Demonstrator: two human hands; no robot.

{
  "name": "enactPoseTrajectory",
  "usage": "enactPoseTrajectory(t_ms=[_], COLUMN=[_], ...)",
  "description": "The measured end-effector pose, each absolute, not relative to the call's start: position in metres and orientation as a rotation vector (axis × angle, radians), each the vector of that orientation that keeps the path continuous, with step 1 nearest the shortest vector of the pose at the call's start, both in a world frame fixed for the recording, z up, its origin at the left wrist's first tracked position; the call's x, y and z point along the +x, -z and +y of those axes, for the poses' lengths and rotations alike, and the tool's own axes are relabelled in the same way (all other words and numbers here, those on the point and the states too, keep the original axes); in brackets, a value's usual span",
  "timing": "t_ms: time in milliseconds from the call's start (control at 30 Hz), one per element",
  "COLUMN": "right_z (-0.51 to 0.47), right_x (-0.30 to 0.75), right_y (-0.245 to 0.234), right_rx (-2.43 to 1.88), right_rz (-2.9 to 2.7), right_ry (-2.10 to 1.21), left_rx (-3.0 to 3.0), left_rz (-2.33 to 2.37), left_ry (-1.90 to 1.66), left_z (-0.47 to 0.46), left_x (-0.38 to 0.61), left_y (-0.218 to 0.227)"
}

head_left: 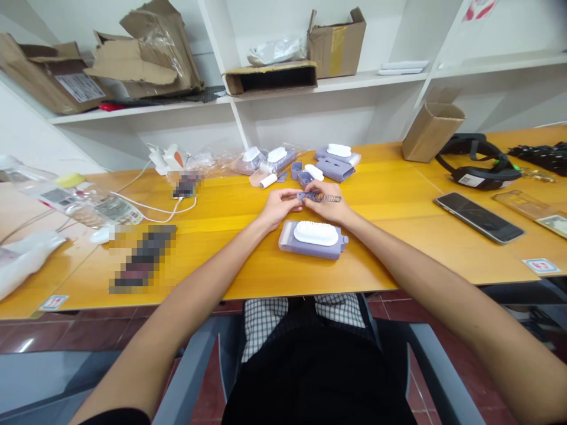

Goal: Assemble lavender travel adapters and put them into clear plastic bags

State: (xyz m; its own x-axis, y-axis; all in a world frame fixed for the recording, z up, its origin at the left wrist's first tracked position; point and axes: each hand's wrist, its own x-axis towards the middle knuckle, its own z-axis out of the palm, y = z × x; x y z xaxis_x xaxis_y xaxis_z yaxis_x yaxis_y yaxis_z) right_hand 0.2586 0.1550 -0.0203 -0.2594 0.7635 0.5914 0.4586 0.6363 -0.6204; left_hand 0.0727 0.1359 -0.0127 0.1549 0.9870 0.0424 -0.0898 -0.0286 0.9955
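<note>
**Head view: both hands on a coiled spring at mid-table**

Head view looks down on a long orange table set against white shelves stacked with torn cardboard boxes. Toward the right edge lie a black headset, a dark phone and a small brown box; toward the left edge lies a clear plastic bottle.

Along the back edge sits a cluster of purple-and-white parts. Nearer the front edge, just below the hands, rests a purple case with a white ribbed top.

The left hand and right hand meet above the middle of the table, fingers pinched narrow on a small purple piece joined to a metal spring — the spring sticks out to the right, held off the surface.

The step looks like fitting the spring onto its piece. Next would call for a steady pinch and straight alignment — a slip could let the spring bend or pop free.
</note>
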Motion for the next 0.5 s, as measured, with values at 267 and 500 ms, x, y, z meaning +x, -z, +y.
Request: enactPoseTrajectory(t_ms=[267, 500], right_z=[0.152, 0.155], right_x=[0.264, 0.272], right_y=[0.018, 0.014], right_rx=[-0.948, -0.845], right_rz=[-1.931, -2.022], right_ry=[-0.543, -0.578], left_rx=[1.151, 1.136], left_rz=[1.002, 1.007], left_ry=[-1.153, -1.106], left_z=[0.136, 0.136], left_x=[0.071, 0.068], left_y=[0.009, 0.007])
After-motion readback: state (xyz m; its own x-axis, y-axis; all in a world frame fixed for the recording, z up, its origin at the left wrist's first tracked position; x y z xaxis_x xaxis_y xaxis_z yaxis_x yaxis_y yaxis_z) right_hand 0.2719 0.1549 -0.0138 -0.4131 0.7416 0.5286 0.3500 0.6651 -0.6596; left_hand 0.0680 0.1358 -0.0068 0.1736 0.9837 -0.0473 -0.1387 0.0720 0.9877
